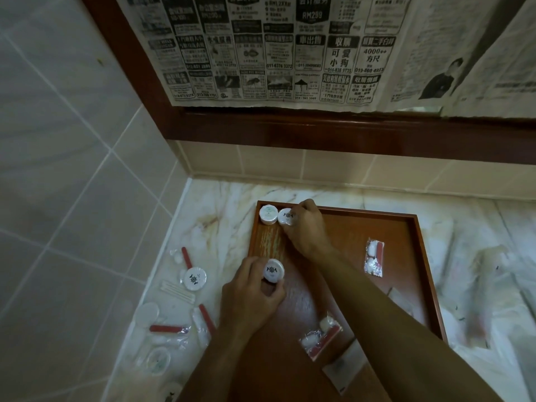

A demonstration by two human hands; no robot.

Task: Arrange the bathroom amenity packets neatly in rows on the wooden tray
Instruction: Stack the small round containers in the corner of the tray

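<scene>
Our left-hand fingers (271, 291) curl around a round white soap packet (273, 270), holding it over the near-left part of the wooden tray (417, 227). Our left hand (249, 297) grips this packet from its near side, with the printed top facing up. Our right hand (304, 227) reaches to the far-left corner of the tray, and its fingers pinch a second round soap packet (286, 216). That packet sits just beside a third round packet (268, 214), which occupies the corner itself; the two appear to touch, forming a short row along the far rim.

Also on the tray, a clear vanity packet with a red emery board (374, 258) lies toward the right side, well apart from the round packets. Another clear vanity packet (320, 335) lies near the tray's near edge, with a flat white sachet (345, 367) just beside it.

On the marble tabletop (220, 198) left of the tray we see a fourth round soap packet (193, 278), a packet of cotton buds (178, 291) and several more clear packets with red emery boards (169, 329). Newspaper sheets (275, 47) cover the mirror above the tabletop.
</scene>
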